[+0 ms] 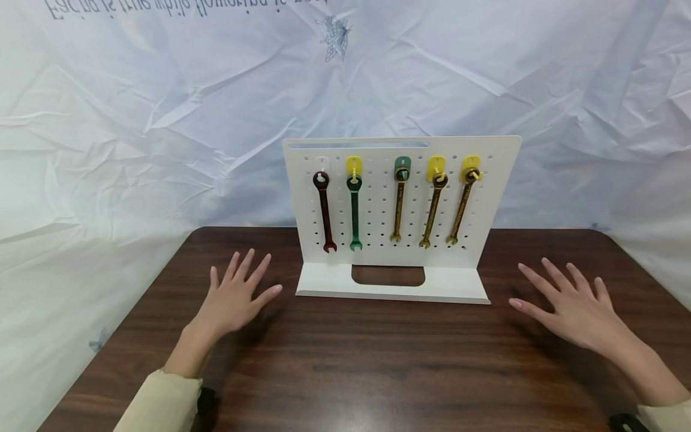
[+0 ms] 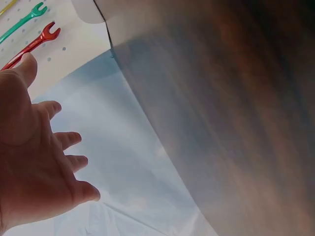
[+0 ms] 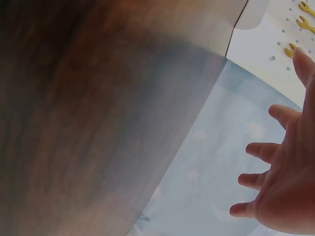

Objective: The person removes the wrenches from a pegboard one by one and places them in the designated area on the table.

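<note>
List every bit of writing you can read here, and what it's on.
"... is true while flowering is ...": on the backdrop, flipped top to bottom; its first word is unclear, its last cut off by the picture's top edge.
Faint marks on the gold wrenches: too small to read.

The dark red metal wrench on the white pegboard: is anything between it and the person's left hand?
Nothing visible stands between the bare left hand and the dark red metal wrench. The white perforated board is behind the wrench, and its flat base juts out below, leaving the front open.
</note>
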Motion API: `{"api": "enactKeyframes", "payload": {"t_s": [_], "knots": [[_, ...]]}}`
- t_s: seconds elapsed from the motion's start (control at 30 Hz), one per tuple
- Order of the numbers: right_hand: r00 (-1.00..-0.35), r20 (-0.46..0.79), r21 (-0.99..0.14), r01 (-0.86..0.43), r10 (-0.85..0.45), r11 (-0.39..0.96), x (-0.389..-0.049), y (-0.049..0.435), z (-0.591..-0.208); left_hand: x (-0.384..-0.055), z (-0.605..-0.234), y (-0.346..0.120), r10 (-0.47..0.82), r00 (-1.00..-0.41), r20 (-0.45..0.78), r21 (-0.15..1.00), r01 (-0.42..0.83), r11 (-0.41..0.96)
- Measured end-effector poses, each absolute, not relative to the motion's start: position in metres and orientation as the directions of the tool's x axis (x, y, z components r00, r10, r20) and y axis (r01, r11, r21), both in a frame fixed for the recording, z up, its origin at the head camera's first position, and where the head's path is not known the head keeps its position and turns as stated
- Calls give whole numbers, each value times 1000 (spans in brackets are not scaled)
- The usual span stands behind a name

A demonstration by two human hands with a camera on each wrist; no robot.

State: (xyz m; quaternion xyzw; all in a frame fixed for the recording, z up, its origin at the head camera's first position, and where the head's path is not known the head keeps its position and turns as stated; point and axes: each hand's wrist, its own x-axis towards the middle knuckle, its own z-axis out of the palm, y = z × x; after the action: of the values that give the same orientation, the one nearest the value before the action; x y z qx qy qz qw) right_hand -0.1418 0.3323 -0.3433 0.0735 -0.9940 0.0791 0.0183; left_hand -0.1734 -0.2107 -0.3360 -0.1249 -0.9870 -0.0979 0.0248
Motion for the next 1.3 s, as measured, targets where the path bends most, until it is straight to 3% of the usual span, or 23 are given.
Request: {"api": "enactKeyframes", "payload": {"t_s": [0.27, 0.53, 0.83, 1.3], "knots": [[-977, 116, -174, -196, -178, 965, -142, 335, -335, -184, -323, -209, 304, -946, 115, 265, 324, 908], [-927, 190, -276, -367, -324, 889, -145, 327, -319, -216, -305, -205, 335, -917, 215, 403, 396, 825], [-919, 130, -370, -393, -372, 842, -150, 294, -296, -252, -290, -189, 206, -943, 263, 617, 328, 715], [-878, 154, -460, -470, -454, 753, -169, 265, -291, -279, -278, -168, 117, -978, 174, 744, 209, 635]]}}
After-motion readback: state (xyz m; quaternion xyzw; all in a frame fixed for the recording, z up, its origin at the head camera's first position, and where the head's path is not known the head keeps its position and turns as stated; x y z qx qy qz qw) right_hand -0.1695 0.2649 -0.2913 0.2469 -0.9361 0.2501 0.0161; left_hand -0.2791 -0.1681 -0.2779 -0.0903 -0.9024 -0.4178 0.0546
